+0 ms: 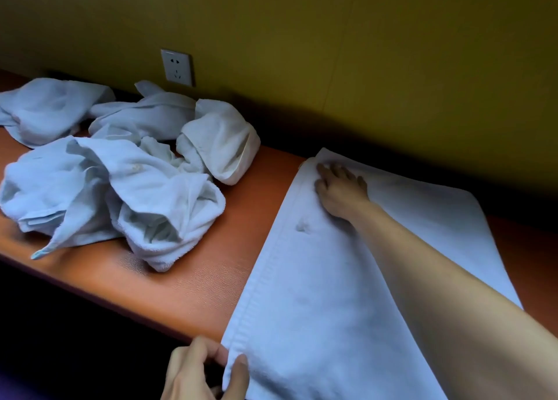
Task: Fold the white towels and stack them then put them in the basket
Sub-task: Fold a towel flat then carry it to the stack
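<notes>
A white towel [320,279] lies spread flat across the right part of the orange bench [193,285], its near end hanging over the front edge. My left hand [205,372] pinches the towel's near left corner between thumb and fingers. My right hand [341,188] rests palm down on the towel's far left corner, close to the wall, fingers curled at the hem. A heap of several crumpled white towels [120,176] covers the left part of the bench. No basket is in view.
A yellow-green wall [332,52] runs along the back of the bench, with a white power socket [177,67] above the heap. The bench's front edge drops into dark space at the lower left.
</notes>
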The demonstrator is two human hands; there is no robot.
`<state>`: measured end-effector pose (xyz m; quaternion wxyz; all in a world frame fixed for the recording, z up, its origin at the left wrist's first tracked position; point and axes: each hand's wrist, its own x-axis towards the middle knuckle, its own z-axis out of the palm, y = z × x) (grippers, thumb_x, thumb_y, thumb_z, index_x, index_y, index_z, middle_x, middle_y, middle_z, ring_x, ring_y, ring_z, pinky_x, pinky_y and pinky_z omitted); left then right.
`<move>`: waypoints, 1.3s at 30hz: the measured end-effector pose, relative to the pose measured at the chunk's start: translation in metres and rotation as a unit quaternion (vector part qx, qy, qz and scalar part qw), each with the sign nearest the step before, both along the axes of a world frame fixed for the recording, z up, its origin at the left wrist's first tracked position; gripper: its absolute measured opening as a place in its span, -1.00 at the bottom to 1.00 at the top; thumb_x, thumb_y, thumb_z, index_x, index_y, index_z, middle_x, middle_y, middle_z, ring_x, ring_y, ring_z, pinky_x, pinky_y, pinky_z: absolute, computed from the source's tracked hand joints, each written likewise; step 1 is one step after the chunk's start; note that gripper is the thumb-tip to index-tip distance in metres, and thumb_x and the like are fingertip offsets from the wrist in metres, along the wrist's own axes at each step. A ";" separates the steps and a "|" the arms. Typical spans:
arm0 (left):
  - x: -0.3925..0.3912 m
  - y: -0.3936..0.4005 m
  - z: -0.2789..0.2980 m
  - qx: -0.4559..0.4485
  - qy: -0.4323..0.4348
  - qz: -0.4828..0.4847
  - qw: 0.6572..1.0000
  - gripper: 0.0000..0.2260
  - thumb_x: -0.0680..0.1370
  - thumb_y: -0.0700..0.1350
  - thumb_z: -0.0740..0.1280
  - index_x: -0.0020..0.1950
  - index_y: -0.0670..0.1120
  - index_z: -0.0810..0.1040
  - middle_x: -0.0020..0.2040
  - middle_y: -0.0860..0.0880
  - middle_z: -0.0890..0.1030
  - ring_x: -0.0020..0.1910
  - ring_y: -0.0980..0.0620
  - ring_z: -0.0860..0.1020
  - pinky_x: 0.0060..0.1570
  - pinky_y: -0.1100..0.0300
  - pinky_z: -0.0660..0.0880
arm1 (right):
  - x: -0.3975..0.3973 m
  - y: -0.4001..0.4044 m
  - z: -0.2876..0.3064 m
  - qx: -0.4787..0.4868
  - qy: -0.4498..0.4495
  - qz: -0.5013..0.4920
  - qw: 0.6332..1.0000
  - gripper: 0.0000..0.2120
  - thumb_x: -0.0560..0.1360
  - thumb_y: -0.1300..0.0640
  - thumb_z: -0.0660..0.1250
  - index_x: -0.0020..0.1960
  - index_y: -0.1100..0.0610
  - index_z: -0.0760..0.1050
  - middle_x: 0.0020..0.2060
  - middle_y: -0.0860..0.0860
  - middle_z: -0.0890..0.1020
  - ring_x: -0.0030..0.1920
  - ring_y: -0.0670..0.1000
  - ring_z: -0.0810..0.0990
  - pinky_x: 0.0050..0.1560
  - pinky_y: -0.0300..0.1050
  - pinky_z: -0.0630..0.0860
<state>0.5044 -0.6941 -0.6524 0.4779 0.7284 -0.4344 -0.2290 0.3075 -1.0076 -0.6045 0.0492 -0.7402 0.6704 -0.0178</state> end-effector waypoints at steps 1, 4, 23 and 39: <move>0.001 0.001 0.000 0.012 0.012 0.002 1.000 -0.74 0.21 -0.01 0.52 -0.24 0.09 0.48 -0.08 0.17 0.51 -0.33 0.22 0.55 -0.35 0.54 0.38 | -0.003 0.008 0.003 -0.009 -0.002 0.007 1.000 -0.47 0.66 -0.09 -0.07 0.61 -0.04 0.05 0.60 0.06 0.15 0.57 0.14 0.14 0.52 0.23 0.10; 0.004 0.004 0.004 0.049 0.026 0.000 0.998 -0.78 0.27 -0.01 0.54 -0.24 0.11 0.52 -0.23 0.01 0.54 -0.24 0.15 0.56 -0.27 0.41 0.43 | -0.017 0.054 0.013 -0.021 -0.055 0.018 0.998 -0.49 0.68 -0.08 0.02 0.60 0.01 0.16 0.56 0.06 0.27 0.52 0.14 0.27 0.49 0.07 0.24; 0.017 0.017 0.032 0.153 0.262 -0.038 0.952 -0.82 0.55 -0.25 0.43 0.10 -0.27 0.54 -0.04 -0.21 0.63 -0.26 -0.10 0.63 -0.31 0.15 0.67 | -0.150 0.395 0.035 0.120 -0.075 -0.389 0.910 -0.46 0.55 -0.21 0.23 0.32 0.18 0.30 0.24 0.13 0.55 0.26 0.19 0.55 0.08 0.00 0.45; 0.003 0.053 0.084 0.092 0.360 -0.128 0.919 -0.76 0.59 -0.38 0.30 0.25 -0.26 0.48 0.08 -0.30 0.63 -0.13 -0.21 0.66 -0.29 0.15 0.68 | -0.167 0.433 0.074 -0.114 -0.465 -0.311 0.821 -0.81 0.56 0.24 0.29 0.13 0.03 0.44 -0.27 0.09 0.66 -0.52 -0.12 0.56 -0.36 -0.19 0.43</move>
